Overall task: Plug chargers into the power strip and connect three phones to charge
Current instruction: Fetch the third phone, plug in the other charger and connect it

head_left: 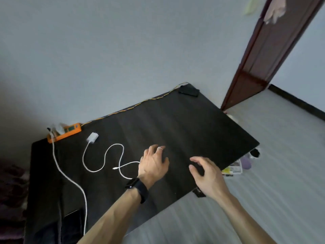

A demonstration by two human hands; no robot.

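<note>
An orange power strip (70, 131) lies at the table's back left corner with a white charger (57, 128) plugged into it. That charger's white cable (70, 178) runs toward a dark phone (72, 221) at the near left. A loose white charger (92, 137) lies near the strip, and its cable (105, 159) curls across the table and passes under my left hand (153, 164). My left hand rests on the table with fingers spread. Beside it, my right hand (205, 171) hovers with loosely curved fingers and holds nothing. A second black phone (189, 90) lies at the far corner.
The dark table (193, 124) stands against a grey wall; the strip's yellow cord (140, 103) runs along its back edge. A brown door frame (255, 71) rises at the right. Small items (246, 162) lie on the grey floor beyond the table's right edge.
</note>
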